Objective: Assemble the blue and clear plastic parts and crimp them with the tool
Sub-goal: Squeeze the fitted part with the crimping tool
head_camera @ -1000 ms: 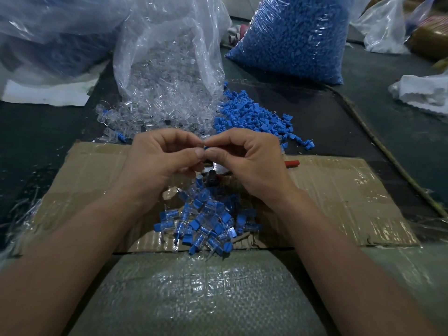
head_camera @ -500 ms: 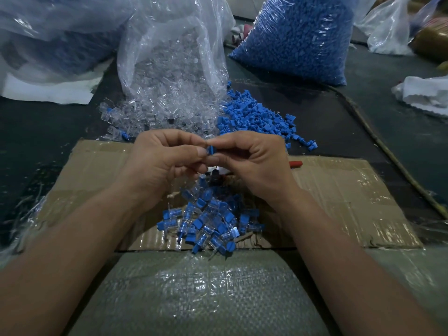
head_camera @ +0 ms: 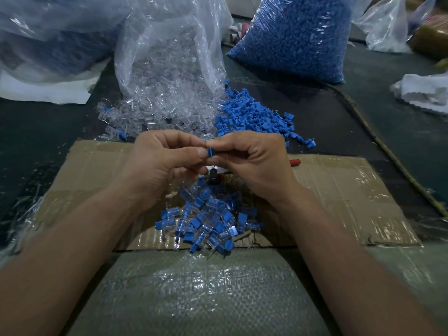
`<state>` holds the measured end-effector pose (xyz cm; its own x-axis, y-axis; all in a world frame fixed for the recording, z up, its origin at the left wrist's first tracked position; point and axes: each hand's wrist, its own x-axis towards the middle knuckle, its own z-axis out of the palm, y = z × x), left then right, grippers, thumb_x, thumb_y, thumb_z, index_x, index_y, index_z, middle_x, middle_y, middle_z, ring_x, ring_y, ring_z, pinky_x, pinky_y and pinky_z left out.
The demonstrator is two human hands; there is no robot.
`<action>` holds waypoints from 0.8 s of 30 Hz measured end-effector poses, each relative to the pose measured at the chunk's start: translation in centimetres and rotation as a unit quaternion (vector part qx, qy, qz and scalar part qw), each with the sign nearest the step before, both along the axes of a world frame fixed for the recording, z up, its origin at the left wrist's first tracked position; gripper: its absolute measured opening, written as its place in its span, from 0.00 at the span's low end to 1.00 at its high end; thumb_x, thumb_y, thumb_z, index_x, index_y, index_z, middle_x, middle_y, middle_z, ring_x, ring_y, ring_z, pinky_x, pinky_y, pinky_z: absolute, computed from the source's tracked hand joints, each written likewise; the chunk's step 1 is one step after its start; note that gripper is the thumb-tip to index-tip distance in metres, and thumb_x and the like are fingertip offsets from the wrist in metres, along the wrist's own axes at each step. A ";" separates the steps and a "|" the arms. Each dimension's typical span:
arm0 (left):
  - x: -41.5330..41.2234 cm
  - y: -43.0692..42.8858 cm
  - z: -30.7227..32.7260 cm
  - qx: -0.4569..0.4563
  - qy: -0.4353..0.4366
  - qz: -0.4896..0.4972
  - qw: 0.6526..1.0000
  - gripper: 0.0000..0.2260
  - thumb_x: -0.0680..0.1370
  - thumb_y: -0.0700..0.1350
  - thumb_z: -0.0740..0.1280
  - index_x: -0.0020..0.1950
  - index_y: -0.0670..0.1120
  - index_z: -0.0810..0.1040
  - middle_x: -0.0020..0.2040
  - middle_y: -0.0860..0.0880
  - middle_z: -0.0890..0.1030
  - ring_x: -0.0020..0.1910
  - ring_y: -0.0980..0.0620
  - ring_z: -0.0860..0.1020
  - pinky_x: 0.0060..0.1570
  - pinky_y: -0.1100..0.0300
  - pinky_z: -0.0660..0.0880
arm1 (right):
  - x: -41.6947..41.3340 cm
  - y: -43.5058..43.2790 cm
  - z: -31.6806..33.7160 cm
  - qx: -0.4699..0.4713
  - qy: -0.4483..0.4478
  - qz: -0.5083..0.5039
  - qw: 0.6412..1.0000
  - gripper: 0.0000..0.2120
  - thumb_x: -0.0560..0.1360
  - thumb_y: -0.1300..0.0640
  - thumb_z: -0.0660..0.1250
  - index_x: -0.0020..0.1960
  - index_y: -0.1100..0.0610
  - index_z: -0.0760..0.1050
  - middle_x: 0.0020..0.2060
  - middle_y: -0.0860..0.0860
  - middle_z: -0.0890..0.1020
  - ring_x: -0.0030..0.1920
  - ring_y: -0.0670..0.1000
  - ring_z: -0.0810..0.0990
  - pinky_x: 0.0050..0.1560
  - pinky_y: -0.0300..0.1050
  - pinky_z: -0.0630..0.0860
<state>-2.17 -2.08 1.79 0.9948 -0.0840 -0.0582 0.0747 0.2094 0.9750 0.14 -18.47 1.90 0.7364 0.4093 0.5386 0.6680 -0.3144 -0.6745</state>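
Note:
My left hand (head_camera: pixel 162 161) and my right hand (head_camera: pixel 254 161) meet fingertip to fingertip above the cardboard sheet (head_camera: pixel 339 190). Between them a small blue part (head_camera: pixel 210 151) is pinched by both; any clear part with it is hidden by the fingers. Below the hands lies a heap of joined blue and clear pieces (head_camera: pixel 208 224). A dark tool (head_camera: pixel 213 177) with a red handle tip (head_camera: pixel 295 162) lies under my right hand, mostly hidden. Loose clear parts (head_camera: pixel 150 112) and loose blue parts (head_camera: pixel 254 115) are piled just beyond.
An open plastic bag of clear parts (head_camera: pixel 169 57) stands behind the hands, a full bag of blue parts (head_camera: pixel 298 37) at the back right. A woven sack (head_camera: pixel 194 294) covers the near side. White cloth (head_camera: pixel 424 90) lies at the far right.
The blue part, nearly hidden between the fingertips a second ago, now shows more plainly between the two thumbs. Both hands stay in about the same place.

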 end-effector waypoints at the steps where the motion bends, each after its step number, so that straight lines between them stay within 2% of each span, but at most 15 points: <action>1: 0.0 -0.1 0.0 0.007 -0.002 0.002 1.000 0.03 0.58 0.39 0.70 0.29 0.46 0.82 0.27 0.46 0.81 0.24 0.54 0.78 0.23 0.69 0.72 | 0.0 0.0 0.0 -0.006 -0.004 -0.003 1.000 0.13 0.65 0.67 0.73 0.49 0.66 0.80 0.42 0.55 0.83 0.43 0.48 0.82 0.47 0.42 0.80; 4: 0.0 -0.2 -0.1 0.027 -0.011 0.005 1.000 0.03 0.58 0.40 0.70 0.28 0.48 0.82 0.25 0.47 0.80 0.23 0.55 0.78 0.22 0.69 0.71 | -0.1 0.1 0.0 -0.016 -0.015 -0.006 1.000 0.13 0.65 0.68 0.74 0.49 0.66 0.80 0.43 0.57 0.84 0.44 0.48 0.82 0.48 0.41 0.79; 7: 0.1 -0.1 -0.1 0.030 -0.016 0.005 0.999 0.03 0.58 0.41 0.71 0.29 0.48 0.82 0.26 0.47 0.80 0.23 0.55 0.77 0.23 0.68 0.72 | -0.2 0.1 0.3 -0.035 -0.013 -0.006 0.999 0.13 0.65 0.63 0.74 0.49 0.64 0.81 0.42 0.54 0.83 0.44 0.47 0.81 0.47 0.39 0.79; 9: 0.1 0.0 -0.2 0.020 -0.015 0.014 1.000 0.02 0.59 0.41 0.71 0.29 0.48 0.82 0.26 0.47 0.80 0.24 0.56 0.78 0.23 0.68 0.72 | -0.1 -0.5 0.9 -0.052 0.041 -0.034 0.997 0.15 0.66 0.58 0.74 0.51 0.59 0.80 0.41 0.46 0.82 0.44 0.43 0.80 0.47 0.36 0.78; 11: 0.1 0.2 -0.2 0.002 -0.012 0.031 0.999 0.02 0.60 0.40 0.70 0.29 0.47 0.81 0.27 0.47 0.80 0.25 0.56 0.78 0.22 0.69 0.71 | 0.2 -1.9 1.4 -0.070 0.108 -0.071 0.989 0.14 0.66 0.54 0.74 0.50 0.50 0.79 0.40 0.38 0.79 0.43 0.38 0.79 0.46 0.30 0.75; 13: 0.1 0.3 -0.2 -0.014 -0.012 0.047 0.999 0.02 0.60 0.39 0.70 0.29 0.46 0.81 0.28 0.47 0.80 0.25 0.55 0.78 0.21 0.71 0.70 | 0.6 -3.7 1.8 -0.117 0.155 -0.094 0.976 0.11 0.65 0.53 0.74 0.46 0.43 0.77 0.37 0.37 0.79 0.40 0.35 0.78 0.42 0.26 0.73; 16: 0.0 0.2 -0.3 -0.030 -0.009 0.065 0.997 0.03 0.61 0.39 0.70 0.31 0.45 0.80 0.29 0.46 0.80 0.26 0.56 0.78 0.21 0.71 0.70 | 1.0 -5.8 2.3 -0.207 0.220 -0.111 0.947 0.11 0.63 0.50 0.75 0.42 0.42 0.76 0.37 0.38 0.79 0.39 0.33 0.77 0.37 0.26 0.70; 18: 0.2 0.2 -0.5 -0.031 -0.008 0.078 0.996 0.05 0.61 0.39 0.70 0.35 0.43 0.78 0.29 0.46 0.80 0.26 0.56 0.78 0.23 0.70 0.71 | 1.0 -6.4 2.5 -0.263 0.270 -0.098 0.921 0.16 0.61 0.49 0.76 0.46 0.42 0.75 0.41 0.38 0.78 0.43 0.36 0.76 0.40 0.30 0.68; 20: 0.4 0.3 -0.6 -0.020 -0.012 0.082 0.996 0.06 0.61 0.40 0.70 0.37 0.42 0.78 0.29 0.47 0.81 0.26 0.55 0.78 0.25 0.69 0.73 | 0.8 -6.4 2.6 -0.329 0.298 -0.074 0.893 0.26 0.59 0.48 0.78 0.54 0.42 0.73 0.47 0.37 0.74 0.48 0.39 0.73 0.45 0.35 0.68; 22: 0.5 0.4 -0.7 -0.016 -0.017 0.081 0.996 0.06 0.61 0.40 0.70 0.36 0.43 0.78 0.29 0.47 0.81 0.26 0.55 0.78 0.25 0.68 0.73 | 0.7 -6.1 2.5 -0.388 0.279 -0.061 0.876 0.35 0.57 0.47 0.78 0.62 0.44 0.69 0.49 0.36 0.69 0.52 0.42 0.70 0.50 0.39 0.68; 24: 0.6 0.4 -0.7 -0.012 -0.020 0.076 0.997 0.06 0.61 0.40 0.70 0.36 0.43 0.78 0.29 0.47 0.81 0.26 0.56 0.79 0.25 0.69 0.73 | 0.7 -5.7 2.4 -0.412 0.258 -0.065 0.872 0.38 0.57 0.46 0.78 0.64 0.45 0.67 0.47 0.36 0.66 0.53 0.43 0.67 0.52 0.42 0.67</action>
<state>-1.59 -1.70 1.06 0.9976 0.0675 -0.0171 0.0005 0.2386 0.9711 0.84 -24.12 4.27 0.8625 0.3963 -0.3147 0.2660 -0.8841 -0.3843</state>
